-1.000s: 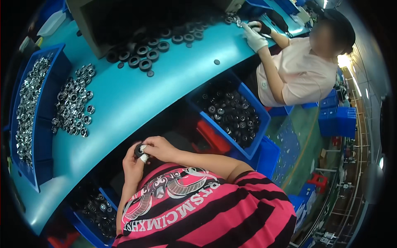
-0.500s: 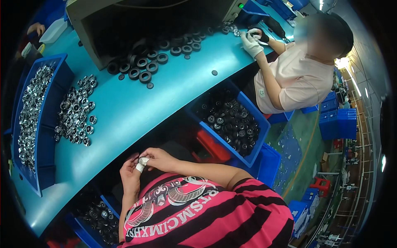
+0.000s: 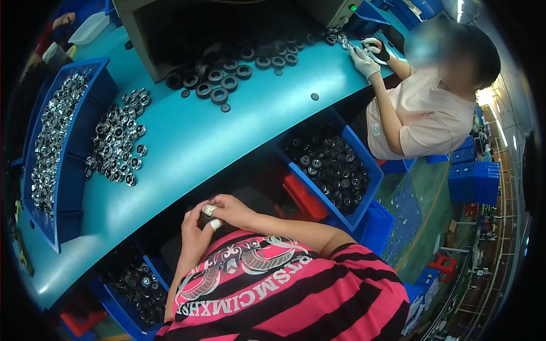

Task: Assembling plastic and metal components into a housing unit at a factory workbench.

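Observation:
My left hand [image 3: 196, 234] and my right hand [image 3: 234, 212] meet close to my body, just off the near edge of the turquoise table. Fingers on both are bent and pressed together, the tips touching one another. White wrapping [image 3: 215, 224] covers the left thumb, and another white wrap [image 3: 209, 210] sits on a right-hand digit. Whatever lies between the fingers is hidden. On the tabletop beyond are a pile of shiny chrome wheel-like parts [image 3: 118, 142] and several black rubber rings [image 3: 219, 95].
A long blue bin [image 3: 73, 196] of chrome parts stands at the left. Below the table edge are blue crates [image 3: 364, 207] of black wheels and a red stool [image 3: 304, 199]. A grey machine housing [image 3: 139, 34] stands behind. At right, a co-worker [image 3: 421, 113] in white gloves handles chrome parts.
The view has shifted, so the table and bins appear further right and slightly higher. My hands have drawn closer together, fingers bunched. The co-worker's gloved hands now hold a shiny part.

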Available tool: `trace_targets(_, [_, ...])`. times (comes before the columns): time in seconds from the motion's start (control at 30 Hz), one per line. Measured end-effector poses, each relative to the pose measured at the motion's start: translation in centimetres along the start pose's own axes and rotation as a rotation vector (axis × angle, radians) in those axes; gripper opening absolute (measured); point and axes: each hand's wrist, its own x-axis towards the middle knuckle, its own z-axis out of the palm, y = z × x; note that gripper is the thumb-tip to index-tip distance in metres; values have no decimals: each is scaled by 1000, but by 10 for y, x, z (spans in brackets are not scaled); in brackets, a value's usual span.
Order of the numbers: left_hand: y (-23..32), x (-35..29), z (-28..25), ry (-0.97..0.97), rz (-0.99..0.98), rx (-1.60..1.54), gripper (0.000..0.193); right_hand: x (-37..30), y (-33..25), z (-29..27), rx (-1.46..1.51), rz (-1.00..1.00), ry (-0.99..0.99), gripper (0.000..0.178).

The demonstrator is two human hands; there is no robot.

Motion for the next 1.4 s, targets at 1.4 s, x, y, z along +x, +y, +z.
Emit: trace_targets(1.4, [-9, -3, -17, -48, 318, 474, 57, -12, -12, -6, 480, 116, -202, 30])
